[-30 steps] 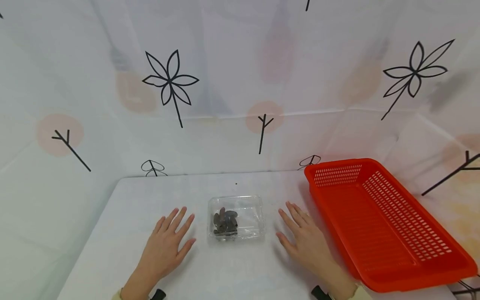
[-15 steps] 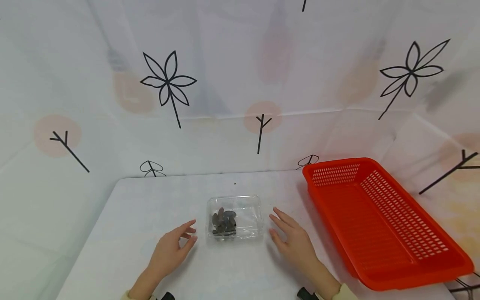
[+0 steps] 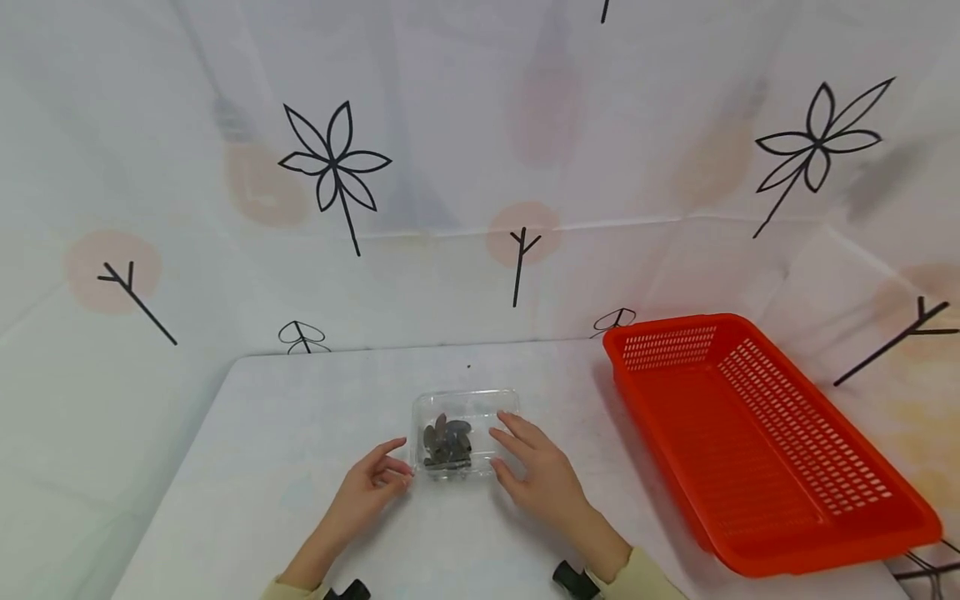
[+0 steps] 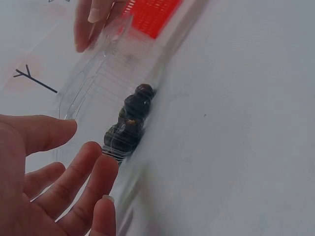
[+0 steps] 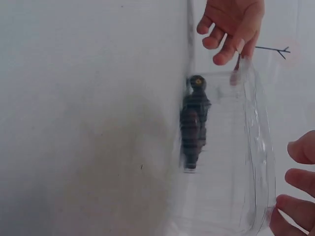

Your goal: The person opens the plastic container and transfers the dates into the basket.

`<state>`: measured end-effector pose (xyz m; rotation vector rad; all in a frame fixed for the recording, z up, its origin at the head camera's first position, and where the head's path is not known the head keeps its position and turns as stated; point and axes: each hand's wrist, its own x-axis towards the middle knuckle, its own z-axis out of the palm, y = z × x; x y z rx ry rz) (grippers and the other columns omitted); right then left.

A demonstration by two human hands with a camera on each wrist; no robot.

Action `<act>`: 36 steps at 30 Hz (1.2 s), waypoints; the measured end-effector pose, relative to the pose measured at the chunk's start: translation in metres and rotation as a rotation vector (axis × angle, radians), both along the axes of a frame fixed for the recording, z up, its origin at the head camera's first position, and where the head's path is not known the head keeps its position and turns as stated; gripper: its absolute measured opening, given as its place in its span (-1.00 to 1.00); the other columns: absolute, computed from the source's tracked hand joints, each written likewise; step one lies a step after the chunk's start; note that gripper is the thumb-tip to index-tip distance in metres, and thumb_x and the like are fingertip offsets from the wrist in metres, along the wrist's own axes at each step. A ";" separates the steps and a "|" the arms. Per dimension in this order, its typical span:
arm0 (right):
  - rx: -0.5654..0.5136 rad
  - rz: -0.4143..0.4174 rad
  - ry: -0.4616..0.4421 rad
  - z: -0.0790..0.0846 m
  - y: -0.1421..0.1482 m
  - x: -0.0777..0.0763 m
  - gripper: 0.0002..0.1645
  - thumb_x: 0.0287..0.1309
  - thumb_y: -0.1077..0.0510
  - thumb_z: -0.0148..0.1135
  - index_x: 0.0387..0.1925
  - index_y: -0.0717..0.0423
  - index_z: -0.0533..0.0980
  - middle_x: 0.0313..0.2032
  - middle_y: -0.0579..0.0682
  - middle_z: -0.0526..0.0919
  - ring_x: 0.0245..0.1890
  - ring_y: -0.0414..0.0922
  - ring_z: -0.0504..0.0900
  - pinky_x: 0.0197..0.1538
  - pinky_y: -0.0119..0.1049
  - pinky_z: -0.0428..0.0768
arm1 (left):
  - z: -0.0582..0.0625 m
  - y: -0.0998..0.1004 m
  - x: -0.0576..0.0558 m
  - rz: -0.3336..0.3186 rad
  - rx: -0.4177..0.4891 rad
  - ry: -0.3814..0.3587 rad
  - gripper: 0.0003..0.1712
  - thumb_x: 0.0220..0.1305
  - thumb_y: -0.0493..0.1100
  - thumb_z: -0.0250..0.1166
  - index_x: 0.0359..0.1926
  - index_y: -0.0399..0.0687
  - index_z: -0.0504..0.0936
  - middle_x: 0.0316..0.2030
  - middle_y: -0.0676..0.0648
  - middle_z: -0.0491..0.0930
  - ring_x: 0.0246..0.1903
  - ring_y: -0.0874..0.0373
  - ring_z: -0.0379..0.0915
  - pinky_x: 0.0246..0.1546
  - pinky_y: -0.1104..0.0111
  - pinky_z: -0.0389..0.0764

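A clear plastic box (image 3: 483, 406) stands on the white table, with several dark, oval, glossy pieces (image 3: 448, 446) heaped in its left part. At the box's left side is my left hand (image 3: 363, 496), fingers loosely bent and thumb spread from them, gripping nothing. My right hand (image 3: 543, 482) reaches over the box's right end, fingers spread and slightly bent. In the right wrist view, the right fingertips (image 5: 281, 201) come right up to the clear rim. The left wrist view shows the left fingertips (image 4: 109, 167) close to the box's end, near the dark pieces (image 4: 129, 123).
A large red plastic basket (image 3: 757, 450) with slotted walls stands on the right of the table (image 3: 315, 400). Behind the table hangs a white cloth (image 3: 442, 283) printed with black leaf and twig drawings.
Both hands have moved inward to the box, the left to its left side and the right over its right end. The fingers have gone from straight to more bent. The box stays in place.
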<state>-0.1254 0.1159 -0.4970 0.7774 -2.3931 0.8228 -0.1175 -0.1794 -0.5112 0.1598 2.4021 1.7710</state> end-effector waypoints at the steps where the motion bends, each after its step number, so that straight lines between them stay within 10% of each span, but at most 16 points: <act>1: 0.011 0.011 0.002 0.001 -0.003 -0.001 -0.47 0.02 0.15 0.50 0.09 0.11 0.64 0.24 0.08 0.54 0.24 0.02 0.50 0.14 -0.05 0.51 | -0.002 0.001 -0.001 -0.012 0.013 -0.004 -0.32 0.21 -0.40 0.35 0.35 -0.28 0.38 -0.23 -0.13 0.67 -0.31 0.14 0.62 -0.24 0.42 0.58; 23: 0.269 0.097 -0.036 0.012 -0.053 -0.007 -0.56 0.07 0.06 0.46 0.03 0.01 0.68 0.20 -0.05 0.58 0.27 -0.10 0.47 0.27 -0.21 0.40 | -0.003 0.013 0.000 -0.080 0.209 -0.115 -0.28 0.27 -0.33 0.33 0.36 -0.45 0.23 -0.25 -0.17 0.61 -0.31 0.16 0.63 -0.20 0.35 0.61; 36: 0.306 0.068 0.046 0.009 -0.059 -0.008 -0.64 0.06 0.07 0.48 -0.06 -0.01 0.71 0.10 -0.08 0.66 0.21 -0.13 0.53 0.23 -0.22 0.44 | -0.006 0.024 -0.001 0.008 0.340 -0.200 -0.29 0.27 -0.40 0.28 0.36 -0.41 0.18 -0.31 -0.10 0.61 -0.35 0.08 0.67 -0.17 0.31 0.63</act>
